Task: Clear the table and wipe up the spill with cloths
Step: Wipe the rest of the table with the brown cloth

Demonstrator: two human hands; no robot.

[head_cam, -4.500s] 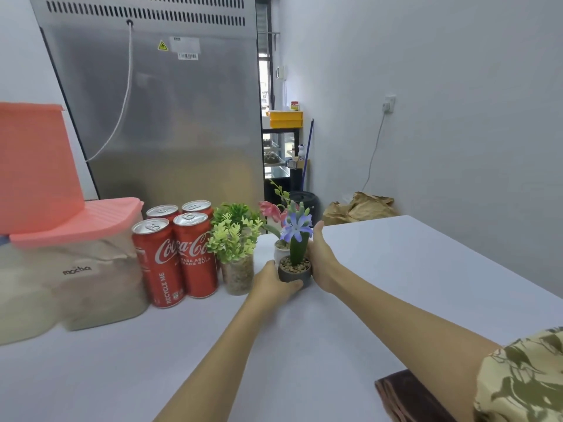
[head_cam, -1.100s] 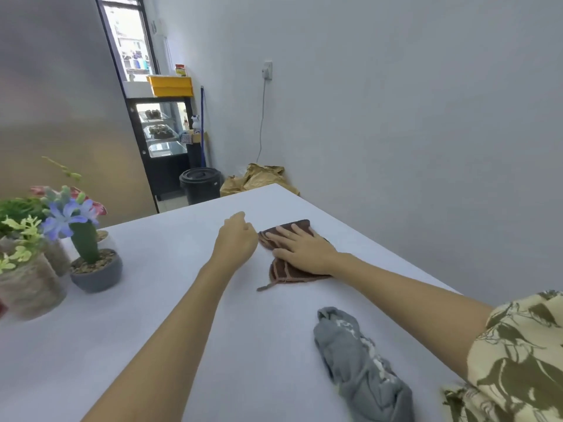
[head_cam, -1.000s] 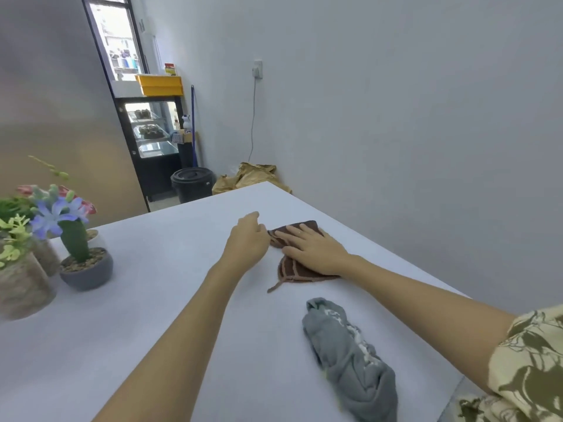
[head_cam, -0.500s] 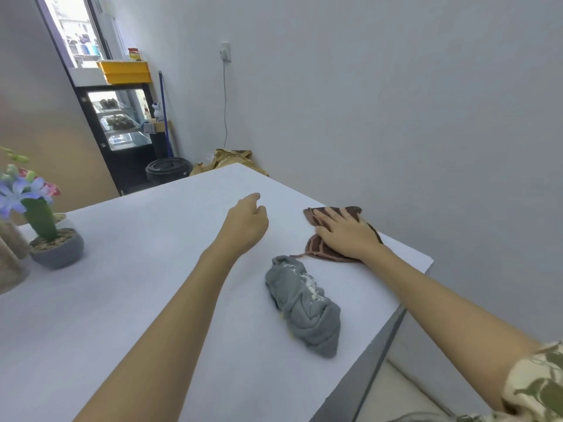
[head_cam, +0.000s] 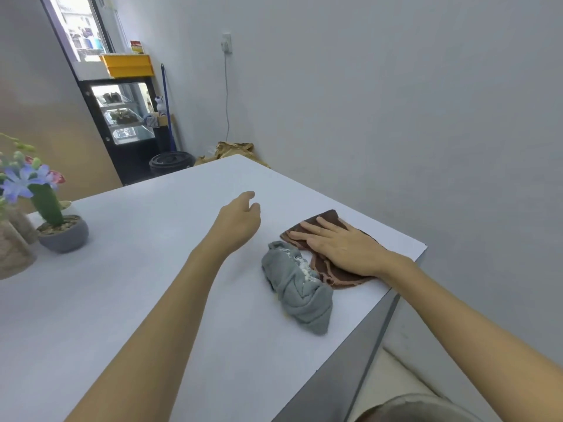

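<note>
A brown cloth lies flat near the right edge of the white table. My right hand presses down on it with straight, spread fingers. A crumpled grey cloth sits just to its left, touching the brown cloth's edge. My left hand hovers above the table left of both cloths, fingers loosely curled, holding nothing. No spill shows on the table surface.
A cactus with a purple flower in a grey pot stands at the far left beside other potted plants. The table's right edge drops off close to my right wrist. Beyond the table are a black bin and a display fridge.
My right hand has slid the brown cloth towards the right edge and then back left against the grey cloth. My left hand has let go of the cloth and hovers free.
</note>
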